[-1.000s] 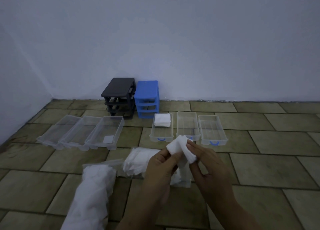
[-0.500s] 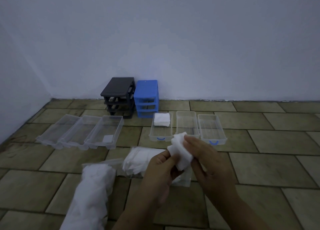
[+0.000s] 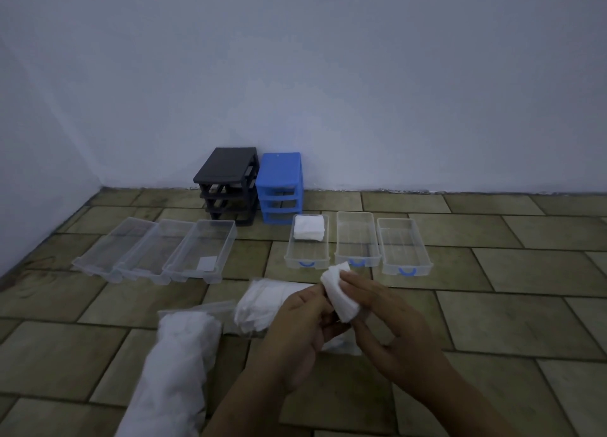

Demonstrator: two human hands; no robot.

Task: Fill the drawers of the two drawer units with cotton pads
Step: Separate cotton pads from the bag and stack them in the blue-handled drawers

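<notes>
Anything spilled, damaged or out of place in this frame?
Nothing stands out. All six clear drawers lie out on the floor in tidy rows before the two empty units; pads fill one, and both hands grip a pad stack.

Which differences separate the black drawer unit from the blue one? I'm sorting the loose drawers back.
The black drawer unit is dark and stands left, turned slightly askew; the blue drawer unit is bright and stands right, facing squarer to the camera. The black one looks a little wider. Both stand against the wall with three slots, all without drawers.
</notes>
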